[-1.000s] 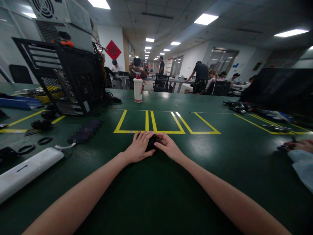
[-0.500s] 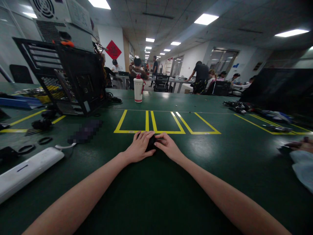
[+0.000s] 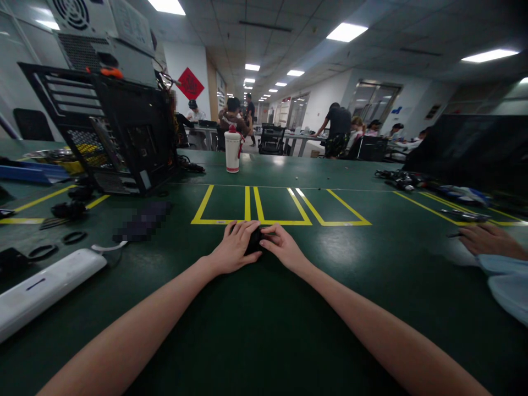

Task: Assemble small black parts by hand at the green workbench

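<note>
A small black rounded object point(image 3: 254, 240) rests on the green table between my hands, mostly covered by them; its kind cannot be made out. My left hand point(image 3: 236, 246) curls over its top and left side, with the thumb along the near edge. From the right, my right hand point(image 3: 283, 246) closes its bent fingertips against the object's side. Just beyond my hands, yellow tape outlines point(image 3: 251, 222) mark the tabletop.
A computer case point(image 3: 124, 132) with power supplies stands at left, near a white power strip point(image 3: 53, 291) and black rings point(image 3: 74, 237). A white cup point(image 3: 233, 151) stands at the back. At right are another person's hand point(image 3: 490, 240) and metal parts point(image 3: 464, 215).
My hands and the black object stay almost still. At the right, the other person's hand has come further into view, forward over the table. In the background, a standing person has shifted left.
</note>
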The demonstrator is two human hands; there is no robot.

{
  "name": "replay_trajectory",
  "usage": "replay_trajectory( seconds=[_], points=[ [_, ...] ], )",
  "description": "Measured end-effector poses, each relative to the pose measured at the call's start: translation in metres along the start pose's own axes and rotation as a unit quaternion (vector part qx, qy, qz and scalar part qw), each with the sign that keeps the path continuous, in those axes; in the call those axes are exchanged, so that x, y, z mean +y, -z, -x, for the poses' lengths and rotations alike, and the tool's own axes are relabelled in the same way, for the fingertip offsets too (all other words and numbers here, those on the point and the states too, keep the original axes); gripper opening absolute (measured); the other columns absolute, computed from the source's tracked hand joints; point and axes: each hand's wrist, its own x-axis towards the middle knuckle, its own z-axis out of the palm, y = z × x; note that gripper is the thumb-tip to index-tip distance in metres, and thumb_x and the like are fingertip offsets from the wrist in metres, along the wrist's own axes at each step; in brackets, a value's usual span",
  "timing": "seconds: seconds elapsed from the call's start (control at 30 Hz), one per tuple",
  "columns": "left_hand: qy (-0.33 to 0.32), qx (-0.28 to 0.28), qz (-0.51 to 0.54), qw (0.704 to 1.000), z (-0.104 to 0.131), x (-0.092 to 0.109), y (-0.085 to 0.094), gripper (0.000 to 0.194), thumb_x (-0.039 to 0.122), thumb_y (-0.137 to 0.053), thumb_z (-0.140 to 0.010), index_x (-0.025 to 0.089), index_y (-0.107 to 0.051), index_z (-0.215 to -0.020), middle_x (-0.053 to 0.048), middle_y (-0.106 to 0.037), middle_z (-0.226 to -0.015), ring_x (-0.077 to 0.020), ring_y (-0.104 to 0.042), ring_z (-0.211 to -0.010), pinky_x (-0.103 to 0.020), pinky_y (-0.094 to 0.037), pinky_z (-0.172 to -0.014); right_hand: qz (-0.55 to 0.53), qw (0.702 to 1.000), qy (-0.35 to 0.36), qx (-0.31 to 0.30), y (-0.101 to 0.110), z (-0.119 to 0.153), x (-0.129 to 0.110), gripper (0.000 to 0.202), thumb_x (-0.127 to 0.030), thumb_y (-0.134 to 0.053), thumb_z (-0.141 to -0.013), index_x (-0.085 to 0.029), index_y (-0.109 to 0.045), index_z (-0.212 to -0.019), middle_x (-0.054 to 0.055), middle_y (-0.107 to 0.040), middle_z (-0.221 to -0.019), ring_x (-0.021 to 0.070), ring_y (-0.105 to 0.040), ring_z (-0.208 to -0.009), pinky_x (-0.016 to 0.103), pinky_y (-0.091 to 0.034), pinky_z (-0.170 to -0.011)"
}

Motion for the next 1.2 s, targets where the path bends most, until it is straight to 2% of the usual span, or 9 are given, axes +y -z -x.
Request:
replay_trajectory(
  seconds=[0.2, 0.37, 0.5, 0.73, 0.87, 1.03, 1.2],
  points=[
    [0.0, 0.0, -0.004, 1.0, 0.0001, -0.0008, -0.001, 0.066, 0.035, -0.05, -0.074, 0.019, -0.014, -0.126, -0.01, -0.033, -0.125, -0.0238, -0.03, -0.115, -0.046, -0.012, -0.099, 0.037, 0.999, -0.002, -0.009, 0.0018, -0.0002, -0.0042, 0.035, -0.022, -0.054, -0.07, -0.022, -0.044, -0.104, 0.004, -0.048, -0.108, 0.0163, -0.048, -0.1, 0.037, -0.038, -0.091],
    [0.001, 0.005, 0.0, 1.0, -0.0002, -0.0005, -0.001, 0.064, 0.035, -0.05, -0.074, 0.02, -0.015, -0.126, -0.01, -0.034, -0.124, -0.024, -0.03, -0.115, -0.046, -0.014, -0.098, 0.0, 1.0, -0.012, -0.015, 0.0005, 0.0008, -0.0029, 0.032, -0.023, -0.059, -0.066, -0.022, -0.046, -0.095, 0.002, -0.051, -0.1, 0.0159, -0.051, -0.097, 0.034, -0.043, -0.086],
    [0.003, 0.003, 0.004, 1.0, -0.0007, 0.0, -0.0011, 0.064, 0.035, -0.05, -0.074, 0.02, -0.015, -0.126, -0.01, -0.034, -0.124, -0.0241, -0.03, -0.115, -0.046, -0.015, -0.098, -0.01, 1.0, 0.001, -0.002, -0.0007, 0.0001, 0.0, 0.024, -0.024, -0.056, -0.069, -0.022, -0.047, -0.091, 0.0, -0.051, -0.095, 0.0141, -0.053, -0.092, 0.032, -0.043, -0.084],
    [0.004, 0.004, 0.003, 1.0, -0.0002, -0.0002, -0.0017, 0.065, 0.034, -0.051, -0.073, 0.019, -0.015, -0.126, -0.01, -0.033, -0.125, -0.0237, -0.03, -0.115, -0.045, -0.014, -0.098, 0.023, 1.0, -0.003, -0.011, 0.0014, -0.002, -0.001, 0.037, -0.023, -0.055, -0.069, -0.022, -0.045, -0.104, 0.004, -0.047, -0.109, 0.0163, -0.049, -0.1, 0.036, -0.038, -0.091],
    [0.002, 0.001, 0.003, 1.0, 0.0002, 0.0005, 0.0001, 0.064, 0.034, -0.05, -0.074, 0.02, -0.015, -0.126, -0.01, -0.033, -0.125, -0.0239, -0.03, -0.115, -0.045, -0.013, -0.098, 0.001, 1.0, -0.007, -0.008, -0.0003, -0.0002, -0.0025, 0.033, -0.023, -0.06, -0.065, -0.023, -0.047, -0.096, 0.002, -0.049, -0.103, 0.0164, -0.048, -0.101, 0.035, -0.04, -0.089],
    [0.003, 0.001, 0.004, 1.0, 0.0, -0.0002, 0.0, 0.064, 0.035, -0.05, -0.074, 0.02, -0.015, -0.126, -0.009, -0.033, -0.125, -0.0237, -0.03, -0.115, -0.045, -0.013, -0.098, 0.0, 1.0, 0.007, 0.002, -0.0019, 0.0016, -0.0037, 0.023, -0.025, -0.057, -0.068, -0.022, -0.048, -0.089, 0.001, -0.049, -0.099, 0.0153, -0.051, -0.095, 0.034, -0.042, -0.085],
    [0.0, 0.006, 0.006, 1.0, -0.0001, -0.0011, -0.0018, 0.064, 0.035, -0.05, -0.074, 0.02, -0.015, -0.126, -0.01, -0.033, -0.125, -0.0239, -0.03, -0.115, -0.046, -0.014, -0.098, 0.016, 1.0, -0.011, 0.004, -0.0003, 0.0, -0.0027, 0.035, -0.024, -0.056, -0.069, -0.023, -0.045, -0.101, 0.003, -0.048, -0.106, 0.0162, -0.05, -0.099, 0.035, -0.041, -0.087]
  ],
)
